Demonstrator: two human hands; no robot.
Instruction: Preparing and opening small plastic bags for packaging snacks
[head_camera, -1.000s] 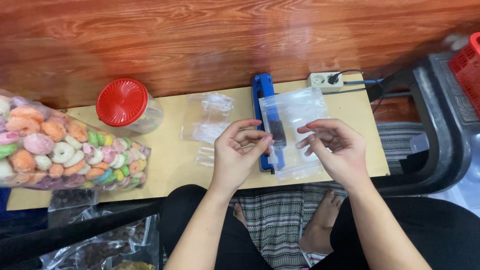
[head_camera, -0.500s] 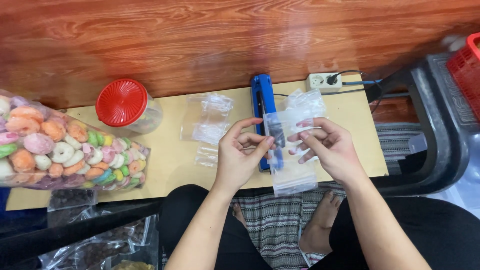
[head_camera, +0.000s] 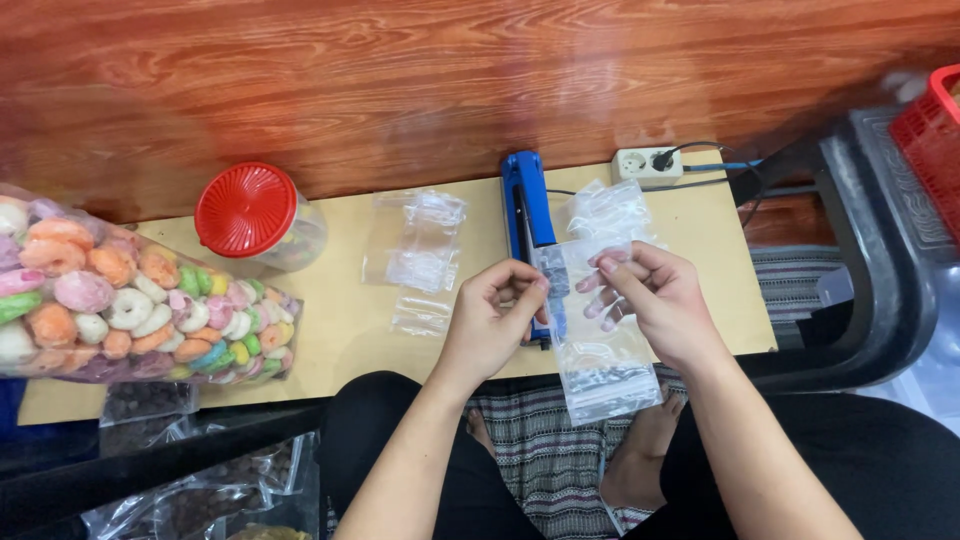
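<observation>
Clear plastic bag (head_camera: 600, 345) now hangs upright, lower than a second ago, just in front of the blue sealer (head_camera: 527, 205). Left hand (head_camera: 490, 320) and right hand (head_camera: 655, 300) fingers pinch its mouth, apparently parting it.

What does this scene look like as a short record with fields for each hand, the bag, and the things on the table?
left hand: pinches the top edge of the clear plastic bag
right hand: fingers at the bag's mouth, on its right side
clear plastic bag: empty, hangs down over the table's near edge
table: pale wood board
blue sealer: behind the hands
empty bags: loose, left of the sealer
red-lidded jar: upright, at the left
bag of coloured rings: far left
power strip: back edge, plug in
</observation>
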